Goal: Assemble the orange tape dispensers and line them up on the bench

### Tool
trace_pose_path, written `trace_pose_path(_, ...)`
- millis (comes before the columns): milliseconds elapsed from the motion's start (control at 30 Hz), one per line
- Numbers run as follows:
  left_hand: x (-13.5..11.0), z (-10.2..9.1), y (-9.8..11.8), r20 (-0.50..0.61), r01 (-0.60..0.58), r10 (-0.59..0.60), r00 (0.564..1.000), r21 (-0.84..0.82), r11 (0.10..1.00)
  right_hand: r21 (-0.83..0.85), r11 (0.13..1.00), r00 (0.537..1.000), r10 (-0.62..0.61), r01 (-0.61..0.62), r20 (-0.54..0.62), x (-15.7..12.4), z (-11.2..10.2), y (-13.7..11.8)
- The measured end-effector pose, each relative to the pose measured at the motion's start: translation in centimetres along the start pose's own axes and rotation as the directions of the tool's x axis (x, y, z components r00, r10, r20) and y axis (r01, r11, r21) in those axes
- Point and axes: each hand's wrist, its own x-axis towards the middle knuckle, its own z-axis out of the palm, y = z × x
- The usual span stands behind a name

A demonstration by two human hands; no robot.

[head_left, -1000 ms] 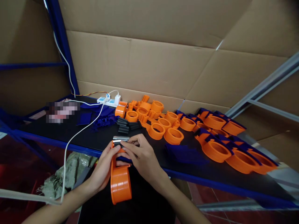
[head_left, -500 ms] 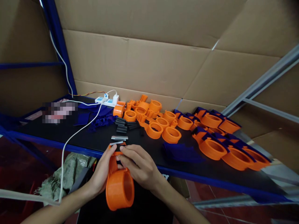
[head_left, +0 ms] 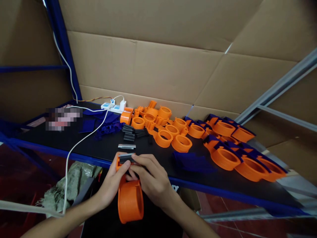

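Note:
Both my hands hold one orange plastic tape dispenser (head_left: 130, 200) over the front edge of the black bench (head_left: 104, 148). My left hand (head_left: 111, 183) grips its handle from the left, thumb up near the toothed metal blade (head_left: 125, 154) at its top. My right hand (head_left: 151, 180) covers the handle from the right, fingertips pressing a small black part (head_left: 125, 159) just under the blade. The dispenser's round ring hangs down toward me. A loose metal blade strip (head_left: 126, 146) lies on the bench just beyond my fingers.
Several orange dispenser bodies (head_left: 182, 142) and ones with blue parts (head_left: 224, 157) cover the bench's middle and right. Small black pieces (head_left: 129, 133) and blue parts (head_left: 107, 127) lie behind the strip. A white power strip (head_left: 114, 106) and its cable (head_left: 81, 140) run left. Cardboard walls stand behind.
I turned the dispenser in my hands so its ring swung from edge-on toward me. My right fingers moved onto a black part under the blade. The loose metal strip stayed on the bench.

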Motion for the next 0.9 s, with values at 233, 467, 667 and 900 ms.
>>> trace_pose_path(233, -0.2, 0.3, 0.5, 0.025, -0.019, 0.019, 1.0, 0.025, 1.0, 0.0, 0.999, 0.999, -0.032, 0.032, 0.013, -0.6, -0.2, 0.0)
trace_pose_path(467, 0.2, 0.2, 0.2, -0.015, 0.058, -0.06, 0.998, -0.108, 0.992, 0.086, 0.996, 0.999, -0.034, 0.031, 0.029, -0.7, -0.4, -0.1)
trace_pose_path(667, -0.3, -0.2, 1.6, -0.082, 0.052, -0.086, 0.993, -0.346, 0.937, 0.253, 0.962, 0.994, 0.109, -0.104, -0.004, 1.2, 0.0, 1.2)
trace_pose_path(900, -1.0, 0.1, 2.3, 0.081, 0.015, -0.003, 0.997, -0.154, 0.988, -0.278, 0.956, 0.908, 0.194, -0.091, 0.371, 9.6, 6.3, 6.7)
